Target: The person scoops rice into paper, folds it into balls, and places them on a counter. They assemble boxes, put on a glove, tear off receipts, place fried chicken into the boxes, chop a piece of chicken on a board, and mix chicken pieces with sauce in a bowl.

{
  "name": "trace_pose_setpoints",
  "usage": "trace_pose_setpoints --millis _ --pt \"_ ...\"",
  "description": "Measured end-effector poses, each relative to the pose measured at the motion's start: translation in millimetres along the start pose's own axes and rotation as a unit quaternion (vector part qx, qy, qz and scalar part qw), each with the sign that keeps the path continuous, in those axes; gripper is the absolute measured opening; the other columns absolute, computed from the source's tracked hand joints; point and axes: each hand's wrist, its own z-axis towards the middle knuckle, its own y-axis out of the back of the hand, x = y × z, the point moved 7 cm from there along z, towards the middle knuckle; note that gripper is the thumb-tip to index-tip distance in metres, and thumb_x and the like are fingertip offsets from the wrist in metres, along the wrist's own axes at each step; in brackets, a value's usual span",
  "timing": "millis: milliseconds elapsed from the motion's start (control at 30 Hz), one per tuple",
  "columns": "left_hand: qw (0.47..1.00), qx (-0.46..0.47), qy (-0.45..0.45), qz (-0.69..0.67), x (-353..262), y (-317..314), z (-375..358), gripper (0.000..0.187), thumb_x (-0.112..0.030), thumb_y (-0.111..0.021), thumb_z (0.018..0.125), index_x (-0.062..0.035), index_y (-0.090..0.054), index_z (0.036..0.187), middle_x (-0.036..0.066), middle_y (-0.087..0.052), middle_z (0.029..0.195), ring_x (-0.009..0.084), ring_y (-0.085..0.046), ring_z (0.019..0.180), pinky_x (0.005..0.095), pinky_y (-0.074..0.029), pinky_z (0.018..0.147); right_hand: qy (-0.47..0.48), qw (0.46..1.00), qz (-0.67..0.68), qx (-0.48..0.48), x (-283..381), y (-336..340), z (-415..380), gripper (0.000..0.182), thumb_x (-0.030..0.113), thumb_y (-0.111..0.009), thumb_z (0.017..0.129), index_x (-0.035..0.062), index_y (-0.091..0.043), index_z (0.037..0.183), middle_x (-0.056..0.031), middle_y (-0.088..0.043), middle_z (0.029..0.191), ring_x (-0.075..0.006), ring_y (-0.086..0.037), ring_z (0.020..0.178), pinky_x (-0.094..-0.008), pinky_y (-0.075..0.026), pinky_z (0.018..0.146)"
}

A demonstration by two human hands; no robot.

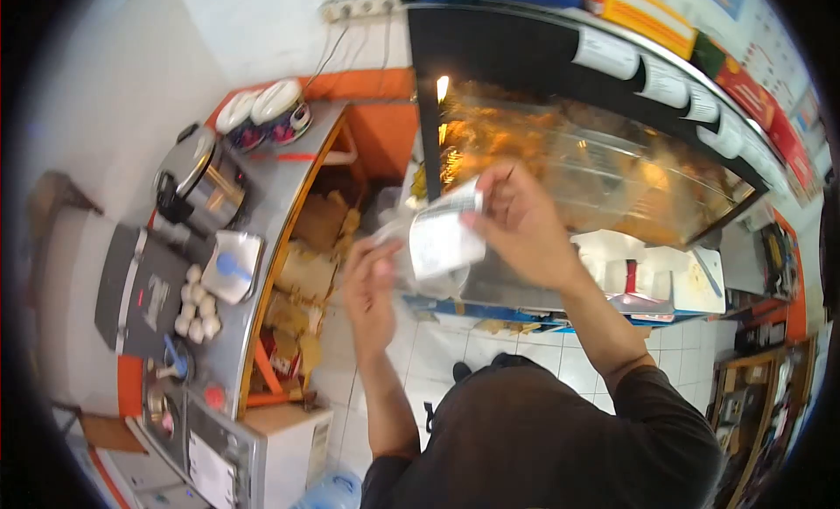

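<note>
Two bare hands are up in front of the glass food case, and between them it's a white slip of paper [444, 246], tilted, its print too blurred to read. Right behind it comes a clear plastic bag [444, 287], partly blocked by that slip. Right hand [522, 222] pinches the paper at its upper right, thumb on the near face, forearm slanting up from the lower right. Left hand [369, 290] grips the bag's left side with curled fingers, slightly blurred, forearm rising nearly straight.

Behind, the glass food case [604, 150] glows orange, its lower left corner covered by the right hand and the slip; white paper sheets [605, 52] hang along its top. Off to the right, a knife [707, 273] lies on a white cutting board [700, 292].

Over left, well apart from the hands, runs a metal counter [278, 172]: two lidded tubs [280, 113] at the far end, then a big pot [210, 185], then a tray [241, 240] with a blue spoon [229, 266], and just beside it a cluster of pale balls [198, 309]. White floor tiles [481, 347] show below.
</note>
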Motion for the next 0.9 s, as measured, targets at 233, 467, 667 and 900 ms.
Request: trace_pose_setpoints --millis 233,467,667,900 --pt "0.989 -0.056 0.119 0.068 46.1 36.5 -35.4 0.014 -0.008 -0.062 0.092 0.0029 -0.066 0.101 0.006 -0.055 0.101 0.0133 -0.054 0.089 0.0242 -0.043 0.079 0.248 0.906 -0.281 -0.198 107.3 127.4 96.5 0.017 0.001 -0.058 0.091 -0.0020 -0.062 0.108 -0.0053 -0.063 0.079 -0.0083 -0.054 0.067 -0.0233 -0.044 0.062" --pt "0.981 0.015 0.180 0.074 77.2 32.5 -90.9 0.012 -0.006 -0.062 0.091 0.0019 -0.067 0.099 0.005 -0.055 0.096 0.0121 -0.054 0.086 0.0236 -0.043 0.075 0.245 0.899 -0.271 -0.239 115.1 122.9 107.4 0.023 0.001 -0.060 0.087 -0.0048 -0.065 0.109 -0.0115 -0.067 0.082 -0.0097 -0.060 0.071 -0.0259 -0.046 0.062" --pt "0.967 0.003 0.253 0.002 105.6 41.8 -139.2 0.013 -0.006 -0.064 0.091 0.0011 -0.068 0.100 0.004 -0.056 0.093 0.0109 -0.053 0.082 0.0223 -0.042 0.072 0.184 0.910 -0.270 -0.255 105.2 125.8 110.8 0.028 0.003 -0.061 0.085 -0.0086 -0.063 0.110 -0.0190 -0.068 0.091 -0.0140 -0.065 0.075 -0.0273 -0.048 0.067" --pt "0.970 0.037 0.236 0.052 105.6 43.2 -147.1 0.014 -0.008 -0.062 0.093 0.0006 -0.067 0.103 0.003 -0.054 0.094 0.0094 -0.051 0.080 0.0211 -0.042 0.069 0.228 0.824 -0.430 -0.290 122.6 111.4 107.7 0.027 0.005 -0.062 0.084 -0.0082 -0.065 0.107 -0.0198 -0.066 0.088 -0.0180 -0.066 0.076 -0.0295 -0.050 0.069"
